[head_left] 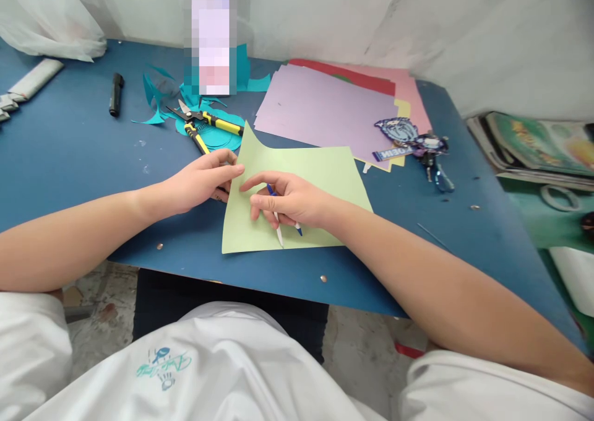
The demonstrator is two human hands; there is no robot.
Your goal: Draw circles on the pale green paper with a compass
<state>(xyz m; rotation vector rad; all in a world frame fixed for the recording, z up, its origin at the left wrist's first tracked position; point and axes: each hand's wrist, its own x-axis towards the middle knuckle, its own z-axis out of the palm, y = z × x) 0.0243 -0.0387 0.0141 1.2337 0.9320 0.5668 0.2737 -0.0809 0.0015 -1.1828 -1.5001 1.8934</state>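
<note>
A light green sheet of paper [320, 173] lies on the blue table [69, 155] in front of me. My left hand [199, 182] rests at the sheet's left edge, fingers together and pressed on the paper's edge. My right hand [288, 201] lies on the sheet with fingers curled round a white and blue pen [278, 229], its index finger stretched toward the left hand. Just beyond the left hand lie yellow-handled snips [204, 127].
A stack of lilac, pink, red and yellow sheets [325, 108] lies at the back. Teal paper scraps [160, 102], a black marker [116, 93], a key ring with a charm [417, 145], rolled paper [28, 83] and a plastic bag [46, 18] surround it. Books [533, 142] lie right.
</note>
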